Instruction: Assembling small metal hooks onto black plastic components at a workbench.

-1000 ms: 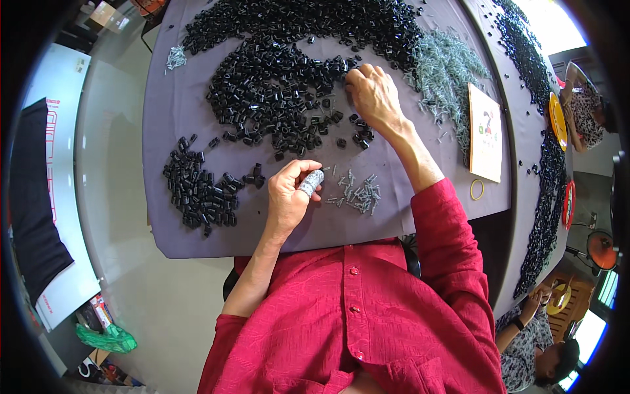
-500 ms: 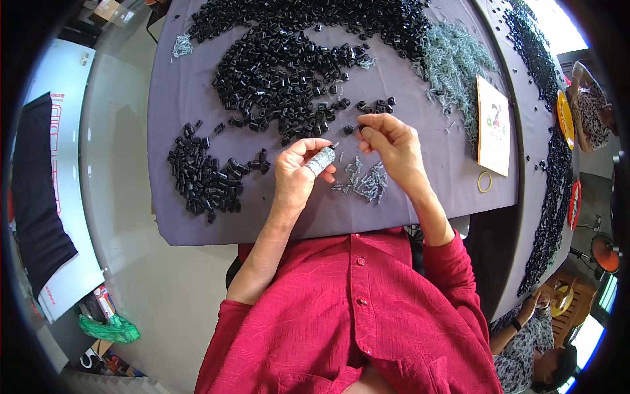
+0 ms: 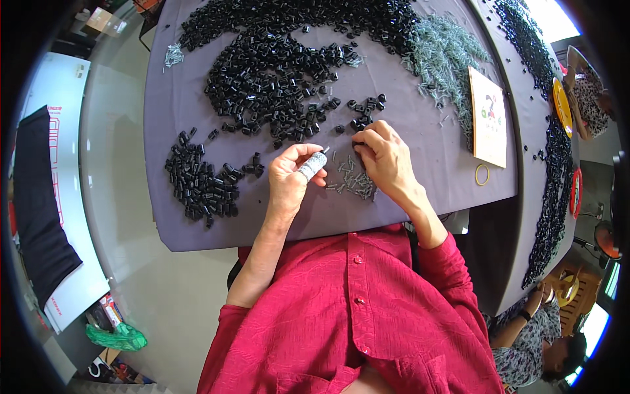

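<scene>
Grey pins [image 3: 357,186] lie in a small loose pile on the purple-grey tablecloth [image 3: 315,223], and on the near side of that pile is the person's red shirt [image 3: 357,315]. Just left of the pile, the left hand [image 3: 297,169] is narrowed to a pinch, with a small pin [image 3: 326,150] poking out at its fingertips and one digit wrapped in speckled grey. Close by the pile's right edge, the right hand [image 3: 384,154] bends over, thumb and fingers drawn together on a black piece [image 3: 358,146] of which only a little shows. Well left of the pile is a low heap of black parts [image 3: 200,180]; well right of it, a yellow ring [image 3: 482,175]. Beyond the pile sits a loose black cluster [image 3: 361,121], and right of and past the pile, a pale picture board [image 3: 487,118]. Farther beyond and leftward spreads a larger black mound [image 3: 256,85]; beyond and rightward, a broad scatter of pale pins [image 3: 453,56]. Farthest past the pile runs a dense black band [image 3: 295,14].
</scene>
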Available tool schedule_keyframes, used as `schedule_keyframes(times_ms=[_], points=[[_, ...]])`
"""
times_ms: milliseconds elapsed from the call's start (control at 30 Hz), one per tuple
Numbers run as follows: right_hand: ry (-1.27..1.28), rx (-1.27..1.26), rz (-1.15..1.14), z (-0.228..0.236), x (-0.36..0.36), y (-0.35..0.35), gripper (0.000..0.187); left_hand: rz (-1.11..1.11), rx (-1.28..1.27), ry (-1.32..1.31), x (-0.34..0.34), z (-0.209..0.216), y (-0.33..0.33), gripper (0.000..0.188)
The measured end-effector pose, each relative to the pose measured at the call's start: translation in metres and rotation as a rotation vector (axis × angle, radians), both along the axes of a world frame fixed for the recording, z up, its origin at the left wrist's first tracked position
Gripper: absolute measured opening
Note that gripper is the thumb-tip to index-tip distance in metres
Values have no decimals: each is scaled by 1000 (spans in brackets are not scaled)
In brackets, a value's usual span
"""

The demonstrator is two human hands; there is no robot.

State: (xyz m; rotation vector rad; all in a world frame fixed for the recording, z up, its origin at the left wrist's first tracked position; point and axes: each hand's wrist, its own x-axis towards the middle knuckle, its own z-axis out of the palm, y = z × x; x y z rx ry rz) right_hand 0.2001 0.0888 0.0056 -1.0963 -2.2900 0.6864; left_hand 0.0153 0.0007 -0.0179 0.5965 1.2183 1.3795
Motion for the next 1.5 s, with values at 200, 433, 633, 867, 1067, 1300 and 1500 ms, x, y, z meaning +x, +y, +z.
schedule_keyframes(times_ms=[200,433,633,867,1067,1300,1500], points=[[-30,158,16,4,-21,9,20,-11,-5,12,0,-1,-1,18],[-186,290,76,-3,-33,22,20,-4,-7,-14,0,3,-1,18],[234,-355,-78,21,-29,-2,10,4,4,-17,2,6,1,18],[579,-818,-130,15,-20,-5,14,9,11,38,7,19,4,15],[451,-716,-100,20,-19,-9,15,-8,11,87,8,17,4,16],[277,-374,39,25,-23,-13,16,-35,8,146,10,17,3,20],[248,-350,53,27,-24,-13,14,-65,-8,186,6,17,3,19]])
